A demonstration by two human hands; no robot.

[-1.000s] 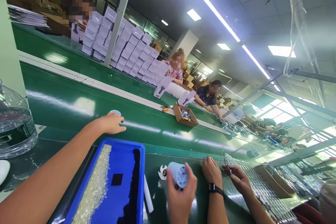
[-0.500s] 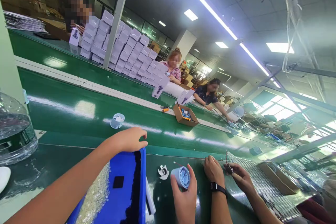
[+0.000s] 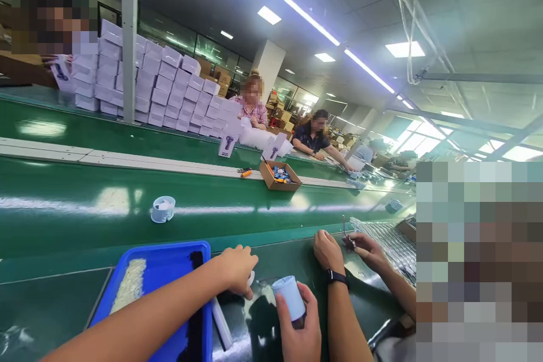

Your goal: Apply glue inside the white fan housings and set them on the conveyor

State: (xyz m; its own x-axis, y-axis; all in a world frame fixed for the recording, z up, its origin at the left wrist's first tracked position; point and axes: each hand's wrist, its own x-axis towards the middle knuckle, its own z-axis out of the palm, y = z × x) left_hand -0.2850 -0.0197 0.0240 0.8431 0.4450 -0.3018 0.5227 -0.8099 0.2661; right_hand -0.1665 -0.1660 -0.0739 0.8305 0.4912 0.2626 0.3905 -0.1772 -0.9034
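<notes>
My left hand (image 3: 236, 267) reaches across the corner of the blue tray (image 3: 167, 260), fingers curled down on a small white fan wheel (image 3: 251, 278) lying on the green bench. My right hand (image 3: 300, 331) is closed around a light blue plastic cylinder (image 3: 289, 296), held upright near the bottom edge. A light blue cup-shaped part (image 3: 163, 209) stands alone on the green conveyor belt (image 3: 76, 215), well beyond my left hand.
A co-worker's two hands (image 3: 348, 248), one wrist with a black watch, hold a small wired part to my right. The tray holds pale washers and black pieces. Across the belt are a cardboard box (image 3: 279, 176), stacked white cartons (image 3: 169, 90) and seated people.
My left hand left the light blue cup on the belt, drew back over the tray and came down on the white fan wheel. My right hand kept the cylinder. The view swung right.
</notes>
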